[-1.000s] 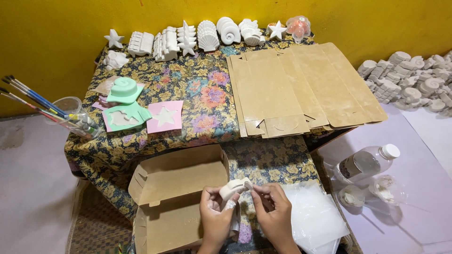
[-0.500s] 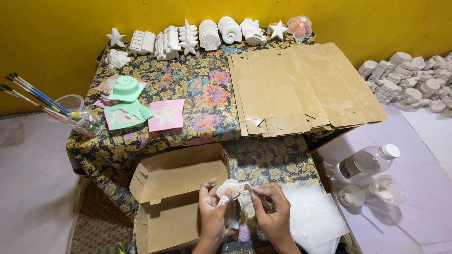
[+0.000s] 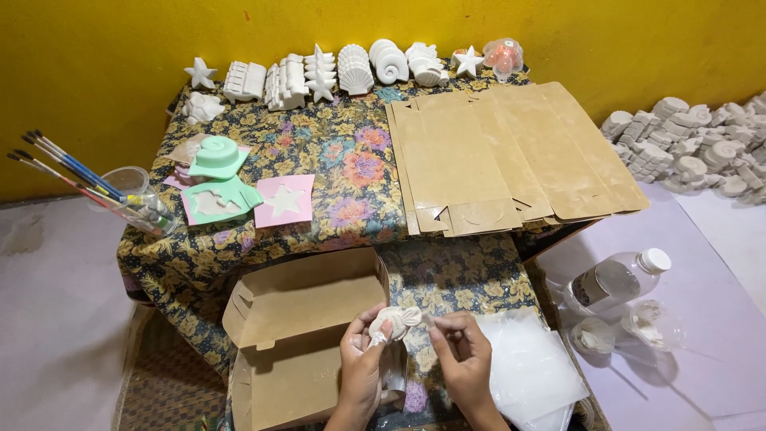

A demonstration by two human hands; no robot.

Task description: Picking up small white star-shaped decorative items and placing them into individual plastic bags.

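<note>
Your left hand (image 3: 363, 363) grasps a small white plaster shell figure (image 3: 397, 320), with thumb and fingers closed around it, at 6 o'clock of the view, just above the front edge of the table. Your right hand (image 3: 461, 351) is beside it at 3 o'clock of the figure, the fingertips (image 3: 437, 327) pinched together close to the shell's edge; I cannot tell if they touch the figure or a thin clear film on it. At 9 o'clock of your hands lies an open brown cardboard box (image 3: 299, 319) with its lid folded back, and its inside shows only bare cardboard. At 3 o'clock of your right hand is a stack of clear plastic sheets (image 3: 531, 371). Farther at 2 o'clock a clear plastic bottle with a white cap (image 3: 614, 279) lies on its side on the floor. At 1 o'clock flat folded cardboard blanks (image 3: 511, 156) overlap on the flowered tablecloth (image 3: 343, 160). At 10 o'clock a clear cup (image 3: 132, 195) holds paint brushes. Along the yellow wall at 12 o'clock stands a row of white plaster figures (image 3: 335, 72).
</note>
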